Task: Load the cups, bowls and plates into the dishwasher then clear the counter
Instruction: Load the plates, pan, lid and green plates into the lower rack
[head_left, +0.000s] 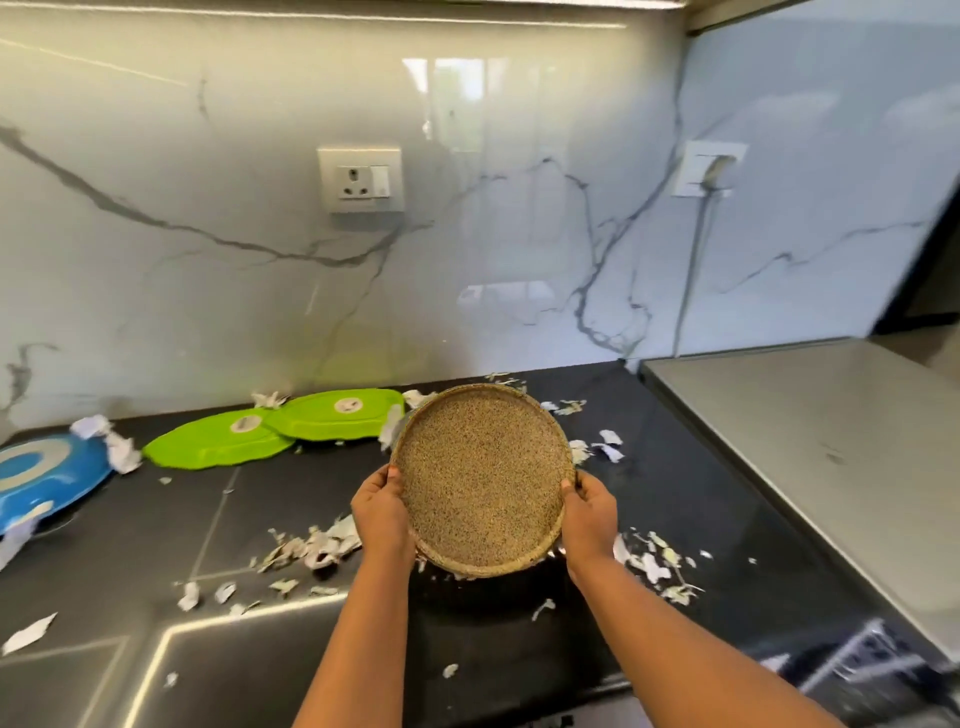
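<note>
While both of my arms reach out over the black table, I hold a round speckled brown plate between my two grips. It is clear of the table and tipped so that its hollow face looks back at me. My left grip is curled round the lower left rim, thumb on the inner edge and fingers hidden behind the plate. My right grip pinches the lower right rim in the same way. The plate hangs over the middle of the table.

Near the back edge, just left of the plate I hold, two green plates lie flat with their rims overlapping. At the left edge lies a blue plate, partly cut off by the frame. Torn white paper scraps are strewn across the table: a heap just beside my left wrist, more beside my right wrist, some along the back edge and a crumpled piece between the blue plate and the green ones.

Behind the table stands a glossy marble wall with a socket set in it. A pale grey surface runs along the table's right edge. Something metallic at the front right corner is too blurred for me to name.
</note>
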